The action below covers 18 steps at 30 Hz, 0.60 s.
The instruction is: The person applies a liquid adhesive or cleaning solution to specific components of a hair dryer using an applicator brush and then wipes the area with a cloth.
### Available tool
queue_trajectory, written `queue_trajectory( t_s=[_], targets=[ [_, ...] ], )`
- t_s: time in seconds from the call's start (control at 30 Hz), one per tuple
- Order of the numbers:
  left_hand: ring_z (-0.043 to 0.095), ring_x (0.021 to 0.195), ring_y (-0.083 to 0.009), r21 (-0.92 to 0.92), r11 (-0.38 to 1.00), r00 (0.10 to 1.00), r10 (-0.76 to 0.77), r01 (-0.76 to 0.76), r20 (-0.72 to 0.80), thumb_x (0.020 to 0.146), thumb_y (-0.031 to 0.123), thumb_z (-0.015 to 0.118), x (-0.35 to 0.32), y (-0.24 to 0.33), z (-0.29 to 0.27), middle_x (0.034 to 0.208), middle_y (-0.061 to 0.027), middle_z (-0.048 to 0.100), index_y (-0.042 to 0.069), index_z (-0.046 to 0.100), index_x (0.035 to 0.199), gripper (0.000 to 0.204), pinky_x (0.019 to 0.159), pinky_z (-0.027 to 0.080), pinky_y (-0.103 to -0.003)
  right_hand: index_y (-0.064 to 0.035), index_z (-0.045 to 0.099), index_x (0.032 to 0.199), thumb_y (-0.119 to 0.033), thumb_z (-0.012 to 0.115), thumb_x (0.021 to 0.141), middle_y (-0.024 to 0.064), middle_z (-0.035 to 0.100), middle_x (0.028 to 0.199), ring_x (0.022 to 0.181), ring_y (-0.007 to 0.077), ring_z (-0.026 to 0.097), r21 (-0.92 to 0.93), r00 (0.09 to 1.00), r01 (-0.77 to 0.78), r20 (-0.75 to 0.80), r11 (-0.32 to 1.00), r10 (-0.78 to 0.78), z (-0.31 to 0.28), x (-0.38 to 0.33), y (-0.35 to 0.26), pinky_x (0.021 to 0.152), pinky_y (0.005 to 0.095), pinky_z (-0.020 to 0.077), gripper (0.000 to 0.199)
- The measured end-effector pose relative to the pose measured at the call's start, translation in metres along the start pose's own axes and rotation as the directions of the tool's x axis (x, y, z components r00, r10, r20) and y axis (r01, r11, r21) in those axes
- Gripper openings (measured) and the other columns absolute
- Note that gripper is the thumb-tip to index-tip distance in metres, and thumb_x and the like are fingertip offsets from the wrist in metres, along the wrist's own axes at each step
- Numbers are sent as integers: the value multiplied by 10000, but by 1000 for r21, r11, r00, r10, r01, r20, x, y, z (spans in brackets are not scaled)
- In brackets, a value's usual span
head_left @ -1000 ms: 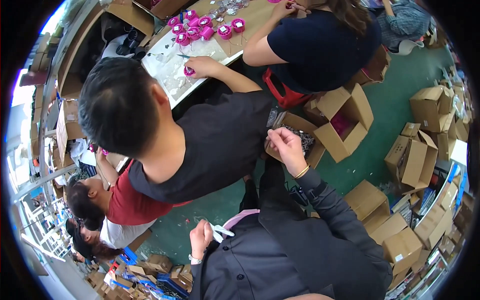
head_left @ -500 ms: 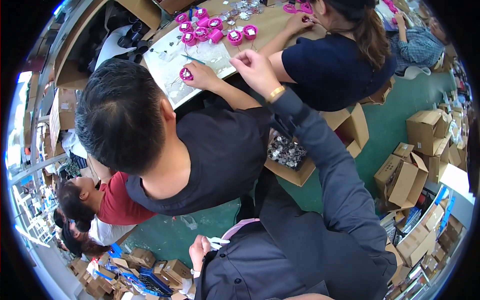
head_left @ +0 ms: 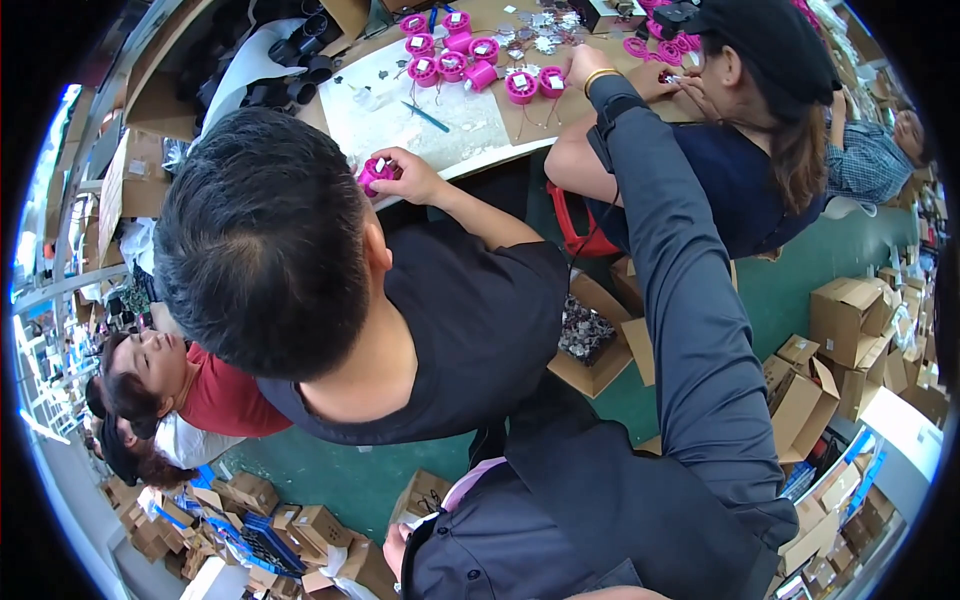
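My right hand (head_left: 584,66) reaches far out over the workbench, its fingers bent close together; whatever they may hold is hidden. Right beside it are pink spools (head_left: 551,82) with white squares on top and thin wires, and loose silvery flat parts (head_left: 545,45). Low in the view, my left hand (head_left: 396,549) is closed near my jacket, partly hidden, with a small white object (head_left: 424,520) at its fingers whose kind I cannot make out. A seated co-worker's hand (head_left: 413,178) holds another pink spool (head_left: 376,177) at the bench edge.
A white sheet (head_left: 385,125) with a blue pen-like tool (head_left: 427,117) covers part of the bench. One co-worker (head_left: 440,310) sits before me; another, in a cap (head_left: 770,45), works at right. An open carton of small metal parts (head_left: 585,335) stands between, near a red stool (head_left: 577,225).
My right hand has moved forward and right, from above the bench edge to beside the loose parts. My left hand has sunk lower in view. The seated co-worker's spool has turned.
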<state>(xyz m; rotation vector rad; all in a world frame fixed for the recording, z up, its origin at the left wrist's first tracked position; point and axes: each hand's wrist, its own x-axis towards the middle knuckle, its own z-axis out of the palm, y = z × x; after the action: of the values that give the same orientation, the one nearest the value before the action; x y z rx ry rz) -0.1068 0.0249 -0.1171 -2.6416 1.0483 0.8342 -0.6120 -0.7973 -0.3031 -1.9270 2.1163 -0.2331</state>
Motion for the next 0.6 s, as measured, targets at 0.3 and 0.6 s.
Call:
queue_trajectory(
  t_s=[0.3,0.6],
  targets=[
    [612,745,-505,-84,994,995,-66,72,69,991,286,535,3,12,6,766,-307,613,1,607,884,313,696,482,-536,-85,738,1043,-113,840,779,147,758,1003,996,348,722,21,989,145,13,989,-145,4,-30,0,860,440,567,284],
    [567,676,-443,-74,983,983,-164,170,80,973,295,561,1,0,18,738,-276,604,9,622,884,306,693,485,-496,-116,791,1044,-159,808,822,160,770,1031,982,348,729,211,981,192,1,959,-196,10,-21,11,890,445,573,226]
  ],
)
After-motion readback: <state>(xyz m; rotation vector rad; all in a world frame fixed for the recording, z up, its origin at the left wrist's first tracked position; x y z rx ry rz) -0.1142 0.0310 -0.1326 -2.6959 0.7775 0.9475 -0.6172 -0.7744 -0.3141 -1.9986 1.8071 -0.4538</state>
